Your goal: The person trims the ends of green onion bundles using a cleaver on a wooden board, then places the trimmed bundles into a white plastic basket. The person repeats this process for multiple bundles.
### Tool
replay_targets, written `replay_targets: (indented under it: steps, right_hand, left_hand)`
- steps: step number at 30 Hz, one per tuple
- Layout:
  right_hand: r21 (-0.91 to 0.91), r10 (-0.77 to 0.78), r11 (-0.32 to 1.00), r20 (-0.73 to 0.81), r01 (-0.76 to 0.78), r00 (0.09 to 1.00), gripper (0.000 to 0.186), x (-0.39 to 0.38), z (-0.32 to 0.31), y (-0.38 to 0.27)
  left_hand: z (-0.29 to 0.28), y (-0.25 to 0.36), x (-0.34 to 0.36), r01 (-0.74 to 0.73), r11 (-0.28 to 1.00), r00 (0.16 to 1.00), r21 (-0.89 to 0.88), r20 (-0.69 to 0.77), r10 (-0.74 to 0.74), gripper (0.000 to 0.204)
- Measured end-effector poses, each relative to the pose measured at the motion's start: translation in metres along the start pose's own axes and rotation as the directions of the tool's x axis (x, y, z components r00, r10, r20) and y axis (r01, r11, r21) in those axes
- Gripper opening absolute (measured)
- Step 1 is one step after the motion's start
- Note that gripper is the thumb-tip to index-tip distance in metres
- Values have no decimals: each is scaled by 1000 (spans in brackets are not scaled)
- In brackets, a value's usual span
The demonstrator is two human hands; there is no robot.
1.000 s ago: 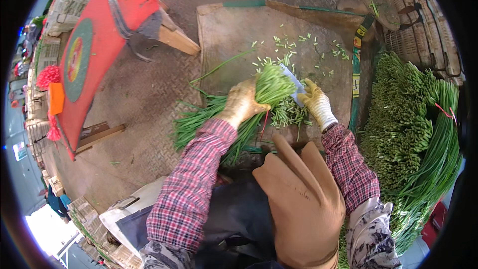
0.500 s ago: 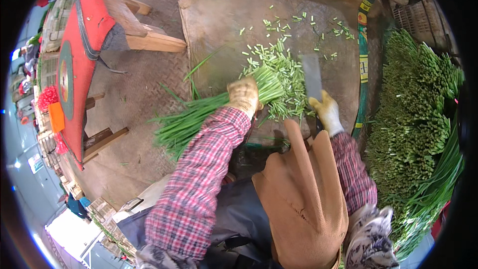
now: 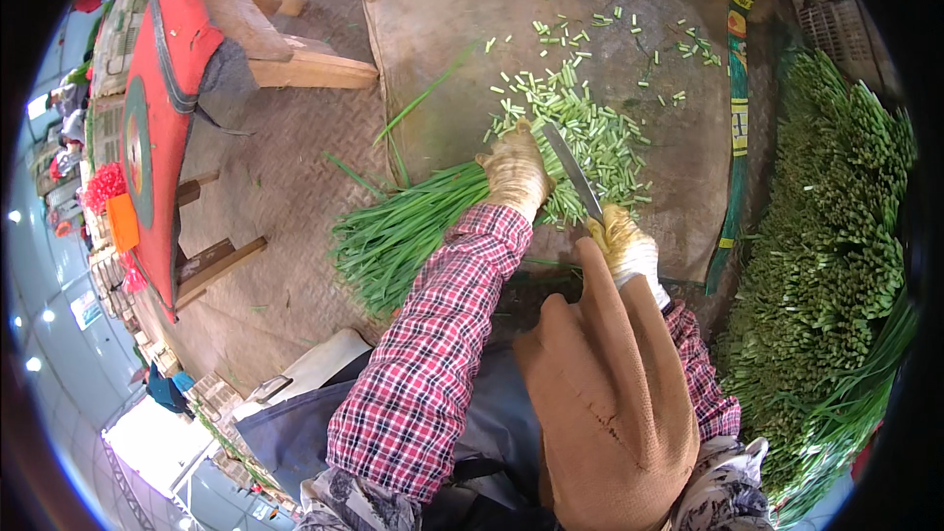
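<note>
My left hand, in a stained pale glove, is closed round the cut end of a bunch of garlic chives. The long green leaves spread to the left below it. My right hand, gloved in yellow and white, grips a knife. Its blade slants up and left, edge-on, close beside my left hand at the stalk ends. Whether the blade touches the stalks I cannot tell. Short cut stalk pieces lie heaped under and to the right of the blade, on a worn brown sheet.
A large pile of chives stands along the right side, cut ends up. At the left is a wooden stool with a red cover. A brown glove stands up in front of my body, partly hiding my right forearm.
The knife has come left and turned from flat and upright to a slant beside the bunch. My left hand sits farther right and covers the stalk ends. The whole view has shifted slightly.
</note>
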State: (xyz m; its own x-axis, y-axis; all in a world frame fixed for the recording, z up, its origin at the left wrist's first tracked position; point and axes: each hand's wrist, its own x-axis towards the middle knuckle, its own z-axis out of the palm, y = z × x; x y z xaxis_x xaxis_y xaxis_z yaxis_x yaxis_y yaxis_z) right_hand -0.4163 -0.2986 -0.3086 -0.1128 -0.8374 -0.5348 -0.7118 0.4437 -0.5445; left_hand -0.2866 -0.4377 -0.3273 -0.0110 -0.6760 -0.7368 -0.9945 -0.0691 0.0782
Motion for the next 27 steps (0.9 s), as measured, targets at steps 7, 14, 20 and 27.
replay_targets:
  steps: [7,14,20,27]
  right_hand:
    - [-127,-53,990,123,68,991,26,23,9,24]
    - [-126,0,992,155,20,988,24,16,4,27]
    - [-182,-67,978,196,104,978,26,47,27,36]
    - [-157,-150,976,25,153,988,33,115,71,10]
  left_hand:
    - [7,-4,4,-25,1000,998,-2,-66,25,86]
    - [19,-9,13,-71,997,992,-21,-103,69,88]
    - [31,-20,16,-80,997,971,17,-223,82,71]
    - [16,-8,11,-82,996,997,-37,-17,81,69]
